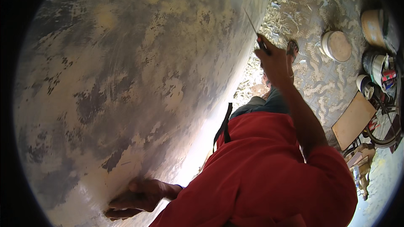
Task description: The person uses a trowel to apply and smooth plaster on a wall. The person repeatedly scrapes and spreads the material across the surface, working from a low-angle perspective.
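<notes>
My right hand (275,63) is closed around the dark handle of a scraper (251,22). Its thin blade shows nearly edge-on, pointing away from me beside the wall. Whether the blade touches the surface, I cannot tell. The large wall (139,84) on my left is patchy, with grey, whitish and yellowish areas where the coating looks worn or scraped. Low at the left, my left hand (141,197) lies against or very near this wall, fingers stretched out and partly in shadow. No object shows in it.
Pale scraps (280,21) litter the patterned floor (324,80) along the wall's foot, around my feet. On the right stand a round lidded tub (336,46), another bucket (373,27), a container of mixed items (381,69), a tan board (354,120) and a wheel (383,141).
</notes>
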Tool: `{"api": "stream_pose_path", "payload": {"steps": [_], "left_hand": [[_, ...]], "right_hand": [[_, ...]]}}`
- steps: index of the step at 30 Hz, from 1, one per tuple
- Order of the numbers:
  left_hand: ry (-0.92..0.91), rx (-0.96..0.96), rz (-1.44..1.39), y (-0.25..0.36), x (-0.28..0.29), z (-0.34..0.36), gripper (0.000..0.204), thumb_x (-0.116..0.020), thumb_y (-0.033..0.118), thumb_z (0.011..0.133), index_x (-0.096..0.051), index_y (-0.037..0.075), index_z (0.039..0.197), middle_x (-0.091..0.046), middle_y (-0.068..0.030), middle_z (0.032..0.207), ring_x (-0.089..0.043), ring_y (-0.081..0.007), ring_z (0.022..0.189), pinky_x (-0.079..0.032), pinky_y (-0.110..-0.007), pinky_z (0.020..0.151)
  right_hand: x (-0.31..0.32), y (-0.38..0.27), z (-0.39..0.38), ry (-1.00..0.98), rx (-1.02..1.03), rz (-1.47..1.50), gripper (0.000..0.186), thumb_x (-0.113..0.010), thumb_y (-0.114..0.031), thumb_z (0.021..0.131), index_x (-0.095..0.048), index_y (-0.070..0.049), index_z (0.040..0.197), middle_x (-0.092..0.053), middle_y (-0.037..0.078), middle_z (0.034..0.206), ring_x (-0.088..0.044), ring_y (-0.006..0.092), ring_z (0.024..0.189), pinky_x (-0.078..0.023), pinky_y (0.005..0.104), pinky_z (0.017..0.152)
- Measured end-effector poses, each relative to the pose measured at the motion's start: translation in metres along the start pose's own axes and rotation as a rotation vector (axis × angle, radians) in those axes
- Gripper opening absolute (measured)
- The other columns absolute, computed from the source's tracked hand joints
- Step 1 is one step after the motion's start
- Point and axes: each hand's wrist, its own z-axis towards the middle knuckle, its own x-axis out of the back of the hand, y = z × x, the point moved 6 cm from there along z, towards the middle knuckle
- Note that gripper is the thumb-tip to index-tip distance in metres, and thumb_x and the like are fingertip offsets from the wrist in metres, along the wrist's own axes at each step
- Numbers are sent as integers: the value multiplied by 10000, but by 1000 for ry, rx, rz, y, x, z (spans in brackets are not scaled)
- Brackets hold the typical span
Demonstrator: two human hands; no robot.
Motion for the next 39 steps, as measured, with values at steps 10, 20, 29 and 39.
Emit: {"api": "stream_pose_path", "payload": {"steps": [10,20,29,39], "left_hand": [[-70,-24,-8,6,-2,5,628,-599,368,1060,-470,-17,1539,-324,-207,1673,-228,-324,1579,-227,-529,1270],[-66,19,34,2,-3,0,635,-604,391,1056,-480,0,1540,-337,-200,1669,-230,-339,1577,-231,-532,1263],[-3,-27,19,6,-4,5,626,-590,453,1053,-522,44,1522,-389,-200,1641,-281,-359,1553,-224,-576,1243],[-31,-14,56,3,-1,2,626,-554,437,1067,-508,9,1521,-401,-212,1635,-296,-360,1556,-181,-581,1278]], "right_hand": [[-12,-28,-16,-79,-89,100,502,-643,-119,924,-610,-67,1423,-515,15,657,-493,93,597,-439,292,579],[-11,-56,32,-10,37,265,498,-655,-115,915,-630,-42,1407,-543,14,675,-495,70,556,-432,299,519],[-9,-56,-20,-89,64,-6,470,-635,-118,929,-634,-63,1396,-521,3,672,-441,64,588,-404,276,548],[-24,-55,-27,-119,86,113,496,-626,-126,944,-600,-32,1431,-523,-21,701,-460,61,605,-414,265,580]]}}
